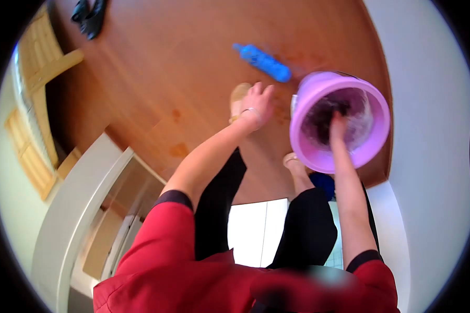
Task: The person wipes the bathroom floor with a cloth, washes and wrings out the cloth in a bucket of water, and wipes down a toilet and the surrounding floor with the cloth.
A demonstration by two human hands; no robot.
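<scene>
My right hand (338, 125) reaches down inside a pink-purple bucket (379, 128). Its fingers touch a dark wet item (318, 119) in foamy water, and their tips are hidden. Above the wooden floor, beside the bucket's left side, my left hand (258, 103) is held out with its fingers apart and nothing in them. A bracelet is round the left wrist. Just beyond that hand a blue bottle (265, 62) lies on its side on the floor.
Wet patches mark the brown floor (156, 68). Dark shoes (91, 18) lie at the upper left, near a wooden chair (39, 78). A grey-white cabinet (83, 193) stands at the lower left, and a white wall (428, 130) runs along the right. Something dark blue (322, 183) sits below the bucket.
</scene>
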